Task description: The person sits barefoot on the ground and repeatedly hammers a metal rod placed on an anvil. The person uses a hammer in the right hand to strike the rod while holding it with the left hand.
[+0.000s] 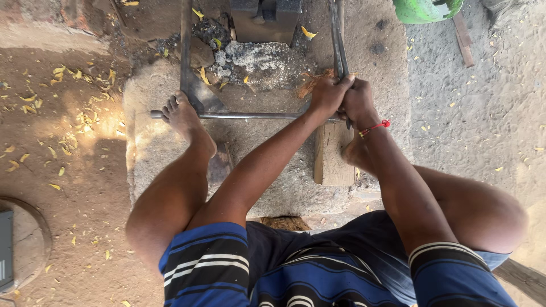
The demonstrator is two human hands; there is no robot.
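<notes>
Both my hands grip the same long dark metal bar (338, 40), which runs up and away from me. My left hand (327, 94) wraps it from the left and my right hand (357, 99) from the right; a red thread is tied on the right wrist. A thin horizontal steel rod (250, 116) lies across a stone slab (149, 142). My bare left foot (183, 113) presses on the rod's left end beside a second upright metal bar (186, 45). My right foot rests on a wooden block (330, 156) under my hands.
A dark metal block (264, 20) stands at the top behind a patch of grey ash (256, 55). A green container (426, 8) sits at the top right beside a wooden strip (463, 37). Dirt ground with yellow leaves surrounds the slab; a round cover (31, 241) lies at the lower left.
</notes>
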